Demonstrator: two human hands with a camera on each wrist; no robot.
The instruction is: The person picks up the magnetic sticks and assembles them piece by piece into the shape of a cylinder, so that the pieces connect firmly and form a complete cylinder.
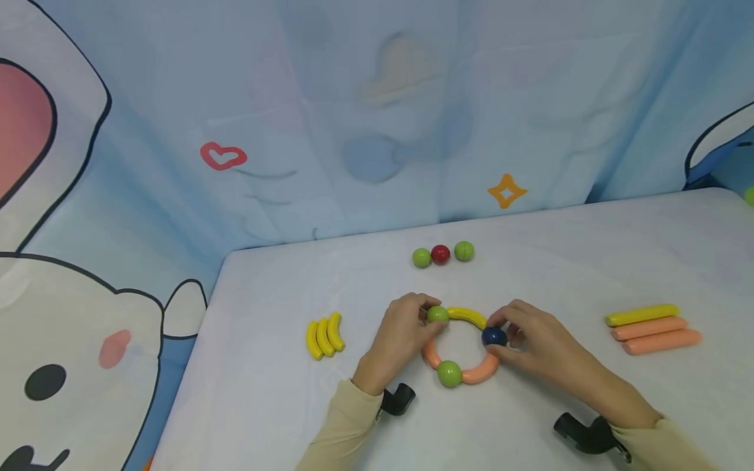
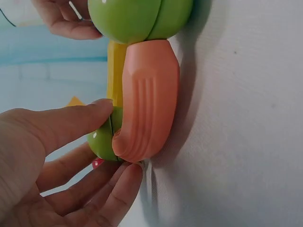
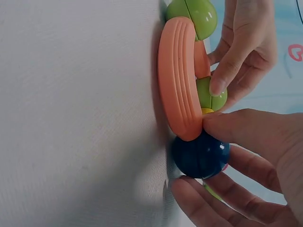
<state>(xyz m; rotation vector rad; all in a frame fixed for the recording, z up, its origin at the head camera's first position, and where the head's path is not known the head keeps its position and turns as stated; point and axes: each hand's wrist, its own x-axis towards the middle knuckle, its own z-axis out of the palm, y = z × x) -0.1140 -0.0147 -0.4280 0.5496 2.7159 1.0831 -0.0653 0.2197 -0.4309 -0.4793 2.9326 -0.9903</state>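
A ring of balls and curved rods lies on the white table. My left hand (image 1: 402, 330) pinches the green ball (image 1: 438, 314) at its upper left, thumb on one side and fingers on the other. On the right side, the dark blue ball (image 1: 493, 336) is held between thumb and fingers of my right hand (image 1: 538, 340). A yellow curved rod (image 1: 467, 315) spans the top between these two balls. Two orange curved rods (image 3: 177, 80) form the lower part and meet at another green ball (image 1: 449, 373). In the right wrist view, one orange rod's end touches the blue ball.
Three yellow curved rods (image 1: 324, 335) lie left of the ring. Behind it, a red ball (image 1: 440, 254) sits between two green balls (image 1: 464, 250). At the right are a yellow straight rod (image 1: 642, 315) and two orange straight rods (image 1: 662, 341). A blue patterned curtain (image 1: 377, 118) hangs behind the table.
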